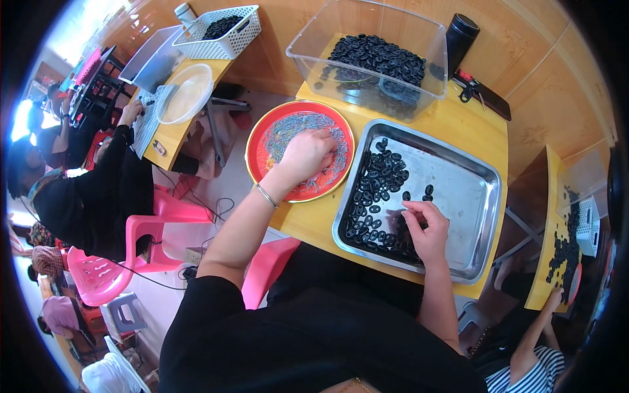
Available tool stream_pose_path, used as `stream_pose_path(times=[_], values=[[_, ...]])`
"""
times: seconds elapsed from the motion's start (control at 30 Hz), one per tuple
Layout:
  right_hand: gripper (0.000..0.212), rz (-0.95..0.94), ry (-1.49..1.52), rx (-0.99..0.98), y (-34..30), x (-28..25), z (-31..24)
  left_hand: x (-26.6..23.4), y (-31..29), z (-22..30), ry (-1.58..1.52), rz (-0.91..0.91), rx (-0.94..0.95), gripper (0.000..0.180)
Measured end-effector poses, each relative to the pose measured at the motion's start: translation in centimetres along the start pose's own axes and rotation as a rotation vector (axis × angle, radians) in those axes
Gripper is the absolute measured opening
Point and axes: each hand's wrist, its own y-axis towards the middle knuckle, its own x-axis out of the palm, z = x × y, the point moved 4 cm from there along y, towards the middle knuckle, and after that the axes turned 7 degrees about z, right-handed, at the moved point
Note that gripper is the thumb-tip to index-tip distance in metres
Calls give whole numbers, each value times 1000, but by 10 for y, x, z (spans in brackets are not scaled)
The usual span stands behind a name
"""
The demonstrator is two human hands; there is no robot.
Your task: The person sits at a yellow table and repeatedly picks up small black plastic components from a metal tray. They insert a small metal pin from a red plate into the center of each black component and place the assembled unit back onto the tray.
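Observation:
My left hand (308, 156), fingers curled and pressed together, dips into a round red plate (256, 145) with a gold rim. Small thin grey-blue pieces (285, 128) are spread over the plate; whatever the fingertips pinch is hidden. My right hand (428, 230) is above a rectangular metal tray (466, 204), thumb and fingers bent toward each other; I cannot make out what they hold. Just beyond its fingertips lies a black oval piece (406, 196) with holes. Many similar black oval pieces (371, 187) crowd the tray's left side.
A clear plastic bin (367, 98) full of black pieces stands behind the tray. Beside it are a black bottle (461, 39) and small red-handled tool (468, 86). A pink chair (160, 229) and cables occupy the left. Other people work at tables on both sides.

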Motion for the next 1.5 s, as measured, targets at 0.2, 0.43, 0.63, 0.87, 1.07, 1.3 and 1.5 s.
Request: stream_pose_path(times=[0.2, 0.43, 0.63, 0.87, 1.07, 1.3, 1.5], values=[[14, -2, -4, -3, 0, -2, 0, -7, -3, -8, -246, 53, -238, 8], [14, -1, -30, -12, 0, 2, -2, -15, -26, -29, -629, 167, -458, 9], [12, -2, -25, 10, -7, -1, 10, -16, -31, -9, -747, 169, -436, 7], [12, 5, 17, -2, -5, 5, 3, -20, -43, -6, -871, 219, -536, 9], [14, -98, 109, 32, 7, 19, -20, -29, -44, -2, -898, 319, -704, 10], [24, -293, 230, 55, 68, 99, -55, -11, -38, -2, -1158, 545, -622, 12], [18, -399, 319, 160, 93, 147, -40, -20, -40, 7, -1307, 611, -690, 11]])
